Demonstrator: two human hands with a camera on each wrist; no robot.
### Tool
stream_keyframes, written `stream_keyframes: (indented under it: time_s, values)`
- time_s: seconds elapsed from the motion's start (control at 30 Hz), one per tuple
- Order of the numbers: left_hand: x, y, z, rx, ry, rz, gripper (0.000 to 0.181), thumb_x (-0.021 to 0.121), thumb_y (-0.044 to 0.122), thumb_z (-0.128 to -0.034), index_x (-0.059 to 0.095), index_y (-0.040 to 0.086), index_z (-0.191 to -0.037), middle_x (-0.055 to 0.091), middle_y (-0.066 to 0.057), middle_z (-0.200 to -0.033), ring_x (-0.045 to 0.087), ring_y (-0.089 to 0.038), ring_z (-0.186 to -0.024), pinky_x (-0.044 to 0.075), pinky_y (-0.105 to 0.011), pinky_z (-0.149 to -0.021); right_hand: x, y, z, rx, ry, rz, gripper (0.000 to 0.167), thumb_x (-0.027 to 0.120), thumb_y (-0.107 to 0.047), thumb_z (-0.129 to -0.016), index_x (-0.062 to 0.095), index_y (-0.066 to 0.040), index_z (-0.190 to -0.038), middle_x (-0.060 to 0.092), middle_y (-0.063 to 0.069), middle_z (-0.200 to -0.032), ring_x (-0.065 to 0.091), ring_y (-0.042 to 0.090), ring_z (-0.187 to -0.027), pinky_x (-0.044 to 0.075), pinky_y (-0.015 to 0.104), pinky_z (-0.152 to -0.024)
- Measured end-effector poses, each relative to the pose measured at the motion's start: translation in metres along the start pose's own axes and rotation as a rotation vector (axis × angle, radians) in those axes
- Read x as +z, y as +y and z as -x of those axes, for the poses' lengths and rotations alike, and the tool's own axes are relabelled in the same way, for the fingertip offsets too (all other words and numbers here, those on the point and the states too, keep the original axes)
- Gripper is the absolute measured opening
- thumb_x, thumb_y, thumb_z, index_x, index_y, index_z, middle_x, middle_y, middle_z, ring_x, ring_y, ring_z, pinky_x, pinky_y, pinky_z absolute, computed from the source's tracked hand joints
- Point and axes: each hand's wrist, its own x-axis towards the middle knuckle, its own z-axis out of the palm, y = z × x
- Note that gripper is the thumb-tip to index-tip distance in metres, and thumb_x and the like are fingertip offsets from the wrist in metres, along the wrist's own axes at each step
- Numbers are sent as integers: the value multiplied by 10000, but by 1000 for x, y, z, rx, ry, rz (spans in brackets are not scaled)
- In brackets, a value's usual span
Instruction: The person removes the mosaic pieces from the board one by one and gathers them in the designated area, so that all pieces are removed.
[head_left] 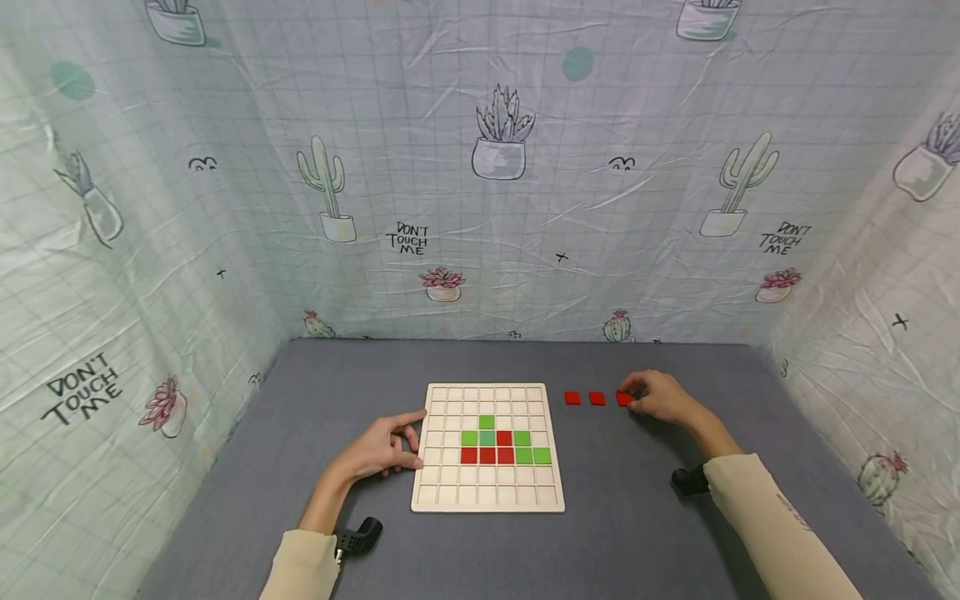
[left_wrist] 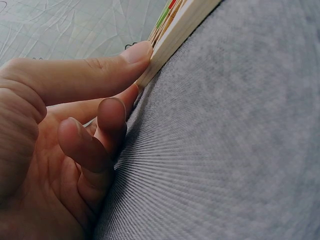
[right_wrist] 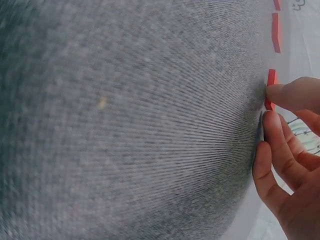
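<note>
A pale wooden grid board [head_left: 450, 497] lies flat on the cloth, with several red tiles [head_left: 468, 456] and green tiles [head_left: 542, 456] in its middle squares. One tile [head_left: 487, 437] there is a bluer green. At the board's left edge is my left hand [head_left: 377, 447]: the thumb and index finger, spread apart, touch the edge, while the other fingers bend loosely below. To the right of the board my right hand [head_left: 663, 398] pinches a red square tile [head_left: 623, 399] at table level. The thumb covers part of that tile [right_wrist: 271, 77] in the right wrist view.
Two more red tiles, one nearer the board [head_left: 572, 398] and one farther right [head_left: 597, 399], lie in line with the pinched one. A grey cloth [head_left: 600, 533] covers the table. Printed curtains [head_left: 510, 217] hang behind it and at both sides.
</note>
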Motion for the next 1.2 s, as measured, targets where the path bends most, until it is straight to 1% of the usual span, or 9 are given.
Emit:
stream_keyframes:
  time_s: [0.2,0.27,0.37,0.53,0.7,0.8,0.93,1.07,1.2]
  values:
    - [0,0,0,-6,4,-1,882,867,148,-834,406,20,-1575,646,-103,-964,504,-86,-523,439,-288,-425,-1,-6,-4,-46,39,42,274,768,-50,-854,752,-12,-1124,714,181,-1099,635,182,-815,535,371,-694]
    - [0,-1,1,-8,4,-2,883,866,147,-834,405,19,-1576,646,-106,-966,507,-85,-525,436,-287,-424,-1,-11,-5,-54,45,45,277,767,-63,-866,751,-11,-1138,716,185,-1115,643,179,-821,536,370,-694]
    - [0,-2,1,-11,6,-2,885,866,143,-833,403,22,-1577,644,-115,-967,508,-84,-526,430,-286,-421,-2,-20,-7,-75,47,29,284,766,-67,-878,742,5,-1151,713,194,-1111,644,179,-798,524,339,-658]
    - [-1,-2,0,-12,5,5,886,867,140,-831,404,29,-1579,641,-110,-966,502,-82,-521,430,-283,-425,2,-35,-10,-168,73,31,274,768,-50,-875,740,14,-1139,711,189,-1091,667,211,-812,529,329,-665]
    - [-1,-1,0,-7,-2,2,888,868,150,-831,405,29,-1579,643,-102,-969,500,-83,-515,440,-288,-427,8,-50,-15,-244,83,50,262,753,-48,-881,744,8,-1136,706,158,-1073,639,151,-776,517,314,-672]
    - [0,-1,0,-5,-2,1,890,868,151,-831,402,29,-1580,643,-97,-970,501,-84,-515,445,-289,-428,12,-61,-16,-280,76,58,252,749,-59,-890,746,2,-1135,703,147,-1071,625,120,-769,514,308,-681]
    - [0,0,0,-5,-1,4,886,867,144,-831,405,32,-1579,642,-92,-968,504,-84,-518,445,-286,-429,18,-77,-19,-302,65,50,247,754,-64,-897,749,-11,-1138,700,137,-1067,628,101,-761,515,289,-685]
    - [0,0,-1,-5,-1,6,879,864,142,-832,409,25,-1575,643,-88,-965,502,-79,-515,440,-280,-428,24,-93,-21,-320,43,31,239,745,-60,-907,746,-12,-1141,695,155,-1079,653,133,-786,520,287,-684]
    - [0,-1,0,-6,-1,10,878,864,141,-830,409,18,-1572,644,-99,-967,499,-75,-514,436,-273,-429,29,-109,-26,-336,14,36,238,733,-51,-916,744,-15,-1151,692,168,-1090,661,154,-808,528,297,-690]
